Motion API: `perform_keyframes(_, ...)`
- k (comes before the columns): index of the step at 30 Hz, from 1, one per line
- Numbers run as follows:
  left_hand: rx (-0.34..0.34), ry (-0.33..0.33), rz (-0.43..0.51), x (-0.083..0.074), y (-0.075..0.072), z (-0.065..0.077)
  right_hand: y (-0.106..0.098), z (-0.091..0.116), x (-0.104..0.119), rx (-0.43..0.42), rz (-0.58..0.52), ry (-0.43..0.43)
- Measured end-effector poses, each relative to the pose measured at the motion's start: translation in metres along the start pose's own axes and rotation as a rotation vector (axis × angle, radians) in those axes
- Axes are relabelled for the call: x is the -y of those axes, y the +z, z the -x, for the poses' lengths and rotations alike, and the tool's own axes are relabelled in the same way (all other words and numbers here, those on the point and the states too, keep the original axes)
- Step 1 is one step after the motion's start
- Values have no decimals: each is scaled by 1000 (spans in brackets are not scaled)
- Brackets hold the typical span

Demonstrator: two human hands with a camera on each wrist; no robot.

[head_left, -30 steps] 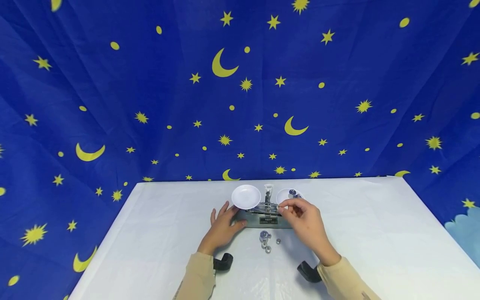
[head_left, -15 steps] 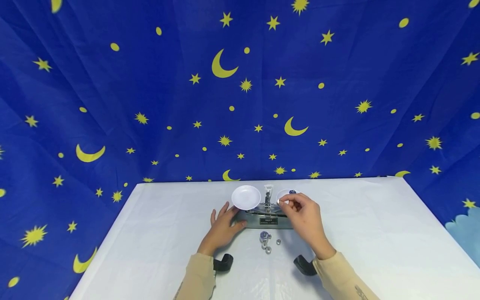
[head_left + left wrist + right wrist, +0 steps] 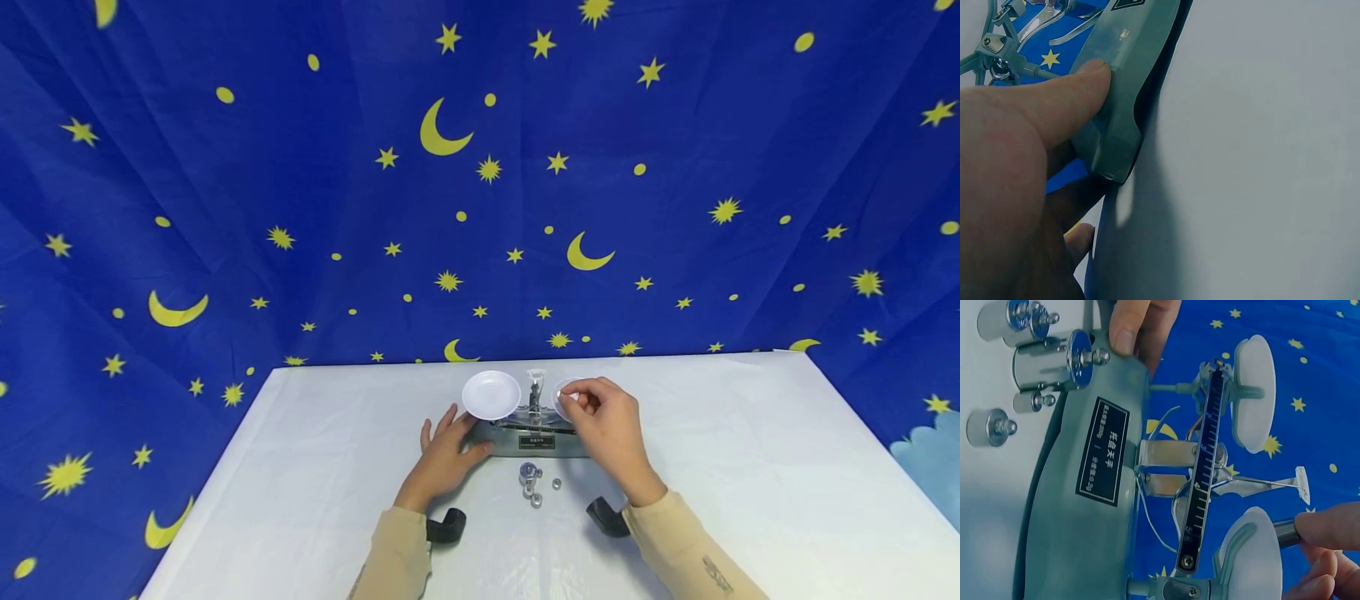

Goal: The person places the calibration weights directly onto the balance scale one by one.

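A green balance scale (image 3: 510,442) stands on the table with two white pans. My left hand (image 3: 444,461) grips the left end of its base, thumb on the front face and fingers behind it, as the left wrist view shows. The left pan (image 3: 491,396) holds nothing. At the right pan (image 3: 1250,562), my right hand (image 3: 611,429) pinches a small metal weight (image 3: 1286,532) between thumb and fingers, its end right at the pan's surface. That hand hides much of this pan in the head view. Several knobbed metal weights (image 3: 1050,365) stand in front of the base.
A white cloth covers the table (image 3: 337,433). Behind it hangs a blue curtain (image 3: 360,208) with yellow moons and stars. Black curved pieces (image 3: 447,527) jut from both wrists near the sleeves.
My right hand has moved slightly away from me, farther over the right pan, with the weight. Weights seen in that pan earlier are now hidden behind it. My left hand has stayed put.
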State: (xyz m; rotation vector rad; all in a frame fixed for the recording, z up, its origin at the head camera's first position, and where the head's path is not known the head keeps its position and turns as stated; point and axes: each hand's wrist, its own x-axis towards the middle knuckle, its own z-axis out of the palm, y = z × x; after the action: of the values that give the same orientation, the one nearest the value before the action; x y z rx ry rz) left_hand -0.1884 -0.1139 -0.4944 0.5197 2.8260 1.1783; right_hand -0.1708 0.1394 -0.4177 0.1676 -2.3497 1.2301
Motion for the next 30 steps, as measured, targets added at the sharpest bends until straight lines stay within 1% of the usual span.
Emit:
perform_keyframes(5,3,-2,5,0,0,0,0,-3,0,2,52,6)
perform_keyframes(16,3,-2,4,-1,0,0,-3,-6,1,4,131,19)
perform_keyframes(30,3,4,-8,0,0,1,-2,-7,-2,15,207,38)
